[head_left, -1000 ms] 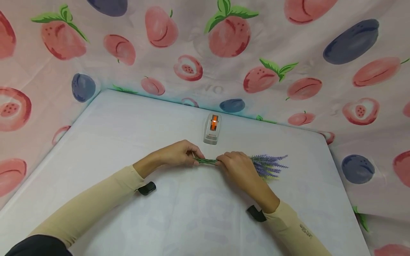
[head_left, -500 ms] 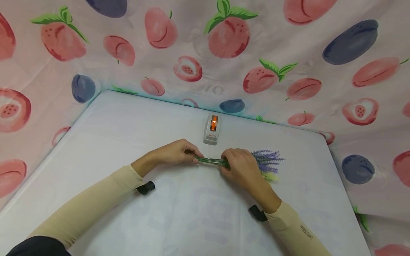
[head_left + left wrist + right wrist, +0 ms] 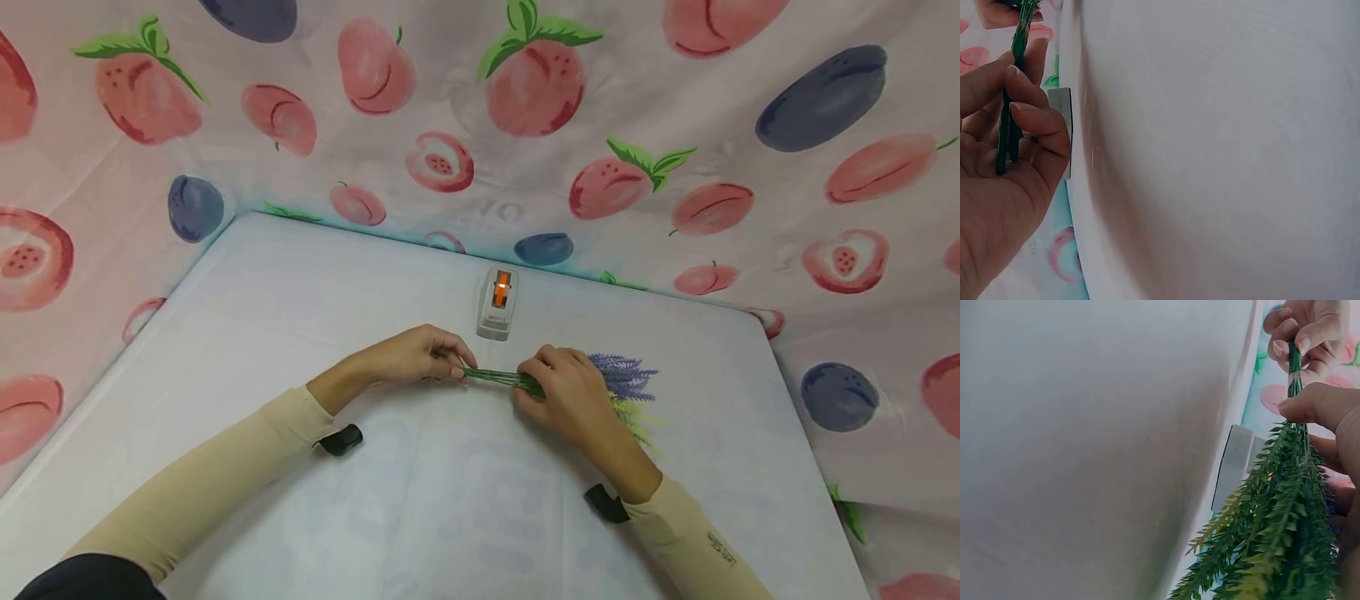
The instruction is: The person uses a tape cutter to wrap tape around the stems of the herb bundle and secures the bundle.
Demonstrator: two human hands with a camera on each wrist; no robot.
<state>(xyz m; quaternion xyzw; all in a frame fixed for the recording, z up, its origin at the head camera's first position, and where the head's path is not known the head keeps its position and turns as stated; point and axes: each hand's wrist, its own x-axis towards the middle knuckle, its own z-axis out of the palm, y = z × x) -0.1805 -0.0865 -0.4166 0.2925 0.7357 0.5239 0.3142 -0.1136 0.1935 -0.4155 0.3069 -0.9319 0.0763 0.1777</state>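
Peach-and-plum printed cloth (image 3: 465, 100) hangs behind and along both sides of a white surface (image 3: 465, 508). Toward the far edge of that surface, around the middle, stands a grey tape dispenser (image 3: 491, 325) with an orange roll (image 3: 502, 287) in its top. Nearer than the dispenser, a person's two hands hold one bunch of flowers (image 3: 626, 377), which lies crosswise, stems (image 3: 491, 377) to the left and blooms to the right. Purple spikes make up the far part of the blooms, and yellow-green sprigs (image 3: 632, 417) show on the near side.

On the left, the left hand (image 3: 415, 355) has its grip closed to a pinch, thumb and fingertips on the stems close to their lower ends, which run back toward the palm. On the right, the right hand (image 3: 572, 393) has its grip closed round the bunch where leaves begin, the thumb lying across the stems. A short length of stems shows between the hands, and a pale band (image 3: 1295, 376) circles it.

Both forearms wear beige sleeves (image 3: 210, 471), and a small black piece (image 3: 341, 440) sticks out below each wrist. Black cloth (image 3: 90, 577) covers the left arm at the near left corner.
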